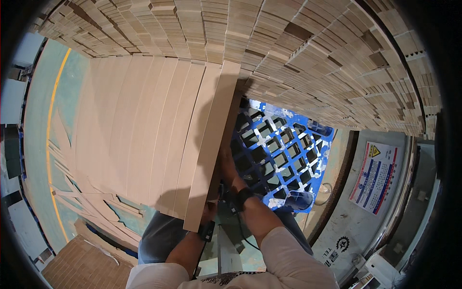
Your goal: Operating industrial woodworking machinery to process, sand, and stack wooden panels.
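Two bare hands are at one long cardboard piece, and I judge the step as lining it up along the rows. The left hand meets its near end, toward half past six; the right hand reaches to its right flank, close to centre. Board and shadow hide most of the fingers, so I cannot tell how far they are curled or what grip they have. The next move, I reckon, calls for both ends to move evenly, with the long edge square to its neighbours.

From nine o'clock across, I see smooth green floor with a curved yellow line, then thin, ragged cardboard scraps at eight. The flat rows are matte tan, their seams nearly parallel. The piece itself slants from twelve to seven, smooth-topped, with a deep, shaded side. A wall of board edges arcs from eleven to two, rough and finely layered. At three, the blue pallet is an open lattice with patchy white wear; at four stands a pale, hard panel.
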`<state>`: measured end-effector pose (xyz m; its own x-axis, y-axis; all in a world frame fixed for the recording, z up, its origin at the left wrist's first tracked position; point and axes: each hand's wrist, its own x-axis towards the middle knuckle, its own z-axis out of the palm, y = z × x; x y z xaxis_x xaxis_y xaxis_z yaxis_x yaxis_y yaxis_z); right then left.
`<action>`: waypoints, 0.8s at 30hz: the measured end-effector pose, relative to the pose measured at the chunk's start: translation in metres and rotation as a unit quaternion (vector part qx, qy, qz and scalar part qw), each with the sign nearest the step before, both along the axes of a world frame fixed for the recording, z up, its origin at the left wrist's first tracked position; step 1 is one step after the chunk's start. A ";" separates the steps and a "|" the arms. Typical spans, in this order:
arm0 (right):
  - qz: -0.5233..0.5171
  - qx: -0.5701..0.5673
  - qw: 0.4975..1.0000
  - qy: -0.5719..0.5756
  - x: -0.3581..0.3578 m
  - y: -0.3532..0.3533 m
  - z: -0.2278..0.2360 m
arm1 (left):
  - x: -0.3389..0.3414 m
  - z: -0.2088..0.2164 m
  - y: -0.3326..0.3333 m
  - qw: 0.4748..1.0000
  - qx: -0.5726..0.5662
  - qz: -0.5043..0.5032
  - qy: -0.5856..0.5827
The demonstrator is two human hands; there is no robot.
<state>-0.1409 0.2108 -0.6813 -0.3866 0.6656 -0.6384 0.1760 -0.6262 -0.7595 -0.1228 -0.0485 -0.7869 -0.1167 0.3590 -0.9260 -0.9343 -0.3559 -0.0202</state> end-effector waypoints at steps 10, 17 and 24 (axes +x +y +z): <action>0.063 0.006 0.996 -0.059 -0.003 0.023 0.034 | 0.015 0.004 -0.016 0.568 0.114 -0.489 0.652; -0.040 -0.025 0.984 0.174 0.013 -0.006 0.144 | 0.006 0.284 0.057 0.533 0.253 -0.744 0.313; 0.018 -0.005 0.983 0.182 -0.007 -0.050 0.175 | -0.106 0.336 0.104 0.559 -0.077 -0.422 0.710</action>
